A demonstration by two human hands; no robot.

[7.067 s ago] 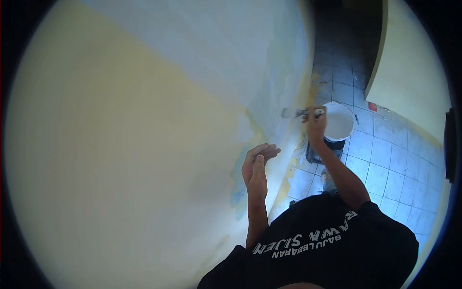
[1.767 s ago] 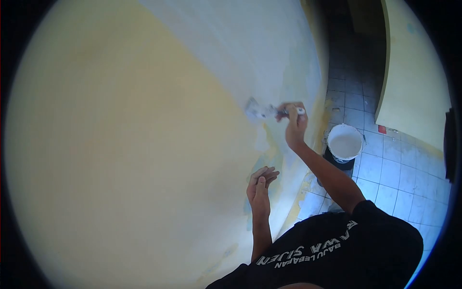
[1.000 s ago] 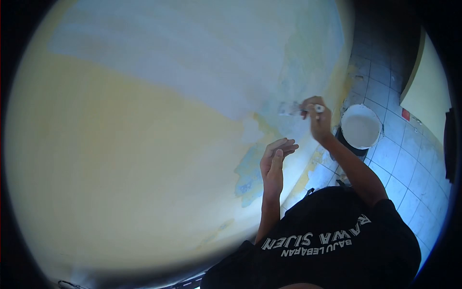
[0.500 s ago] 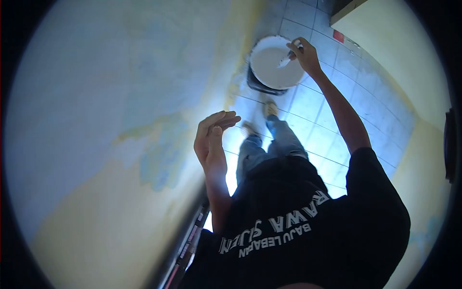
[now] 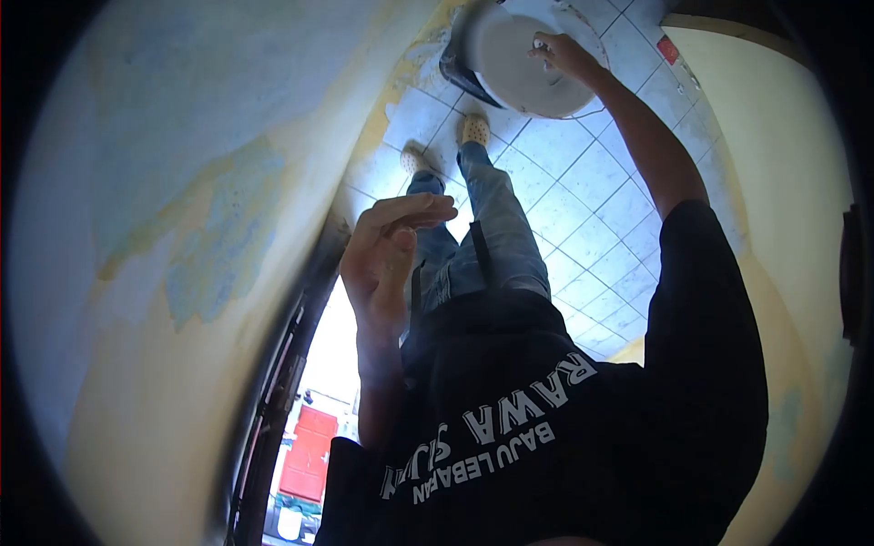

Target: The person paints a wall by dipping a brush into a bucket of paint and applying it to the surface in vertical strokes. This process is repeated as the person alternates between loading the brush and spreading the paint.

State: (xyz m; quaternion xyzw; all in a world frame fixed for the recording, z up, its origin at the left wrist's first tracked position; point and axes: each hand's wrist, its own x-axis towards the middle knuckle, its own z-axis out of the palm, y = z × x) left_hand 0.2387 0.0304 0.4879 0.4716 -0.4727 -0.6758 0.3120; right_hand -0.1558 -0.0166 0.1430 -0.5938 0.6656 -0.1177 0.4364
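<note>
My right hand (image 5: 566, 56) is closed on a paintbrush (image 5: 552, 66) over a round white tub (image 5: 588, 102). The brush's lower end reaches the off-white paint (image 5: 512, 59) inside, and much of the brush is hidden by my fingers. In front of my body, my left hand (image 5: 387, 255) is raised and holds nothing. Its fingers are bent forward together, with the thumb apart from them. The wall (image 5: 218, 241) beside it shows blue and yellow patches through a pale coat.
A black object (image 5: 469, 80) sits against the tub's left side. My feet, in pale clogs (image 5: 473, 129), stand on the tiled floor (image 5: 583, 196). A dark door frame (image 5: 273, 391) opens at the lower left, with a red door (image 5: 308, 450) beyond. A pale wall (image 5: 756, 136) rises at the right.
My view has shifted, bringing the red door into sight and the tub higher in the frame. The brush has gone lower into the tub. My left hand keeps much the same pose.
</note>
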